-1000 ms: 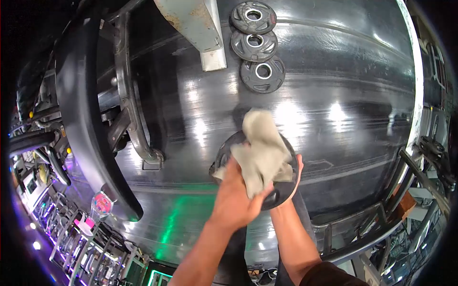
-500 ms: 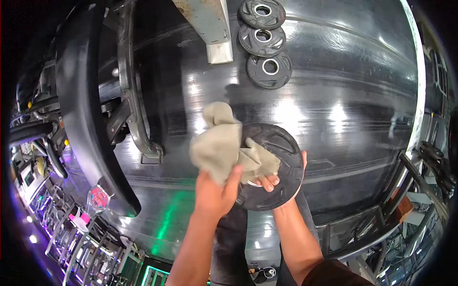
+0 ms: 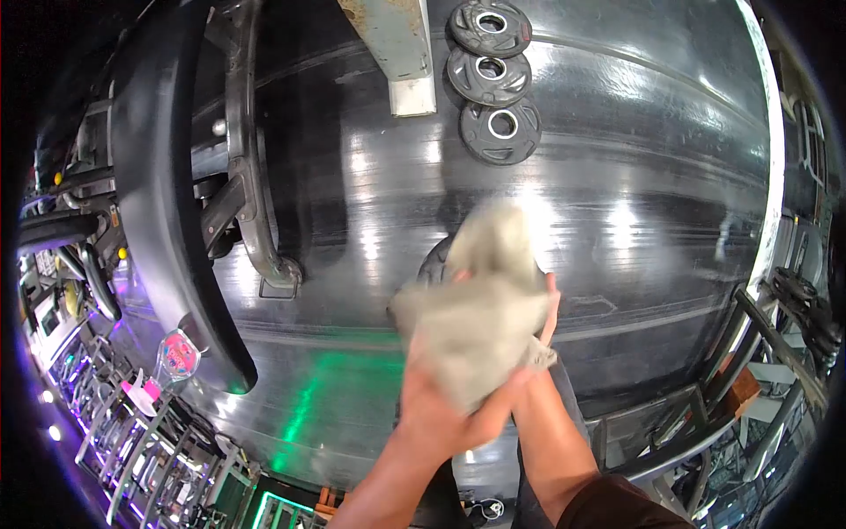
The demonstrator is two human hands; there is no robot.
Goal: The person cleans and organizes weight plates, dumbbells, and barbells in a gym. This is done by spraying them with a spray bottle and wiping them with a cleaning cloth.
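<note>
The grey-beige cloth (image 3: 480, 339) has swept rightward since half a second ago: it was off to the left of the plate's middle, and now it spreads over most of it, blurred. At the far left of the room, gym machines (image 3: 57, 234) crowd together under purple lights. Next comes a long black padded bench (image 3: 167, 203), with a spray bottle (image 3: 179, 354) near its closer end, pink on the label and trigger. The bench's metal frame (image 3: 242, 167) comes down to the glossy black floor (image 3: 352, 309), where a green streak of light shines. My left hand (image 3: 445, 401) has its fingers closed on the cloth, pressed over the weight plate (image 3: 434, 264), of which only a dark edge shows. Above, a rust-marked grey post (image 3: 388, 44) ends beside three weight plates (image 3: 493, 78) lying in an overlapping row on the floor. My right hand (image 3: 551, 309) holds the covered plate at its right side, above my lap; most of those fingers are hidden. Further right, scuffs and lamp reflections cross the floor up to a white strip (image 3: 775, 167), with metal rails (image 3: 683, 450) below it.
</note>
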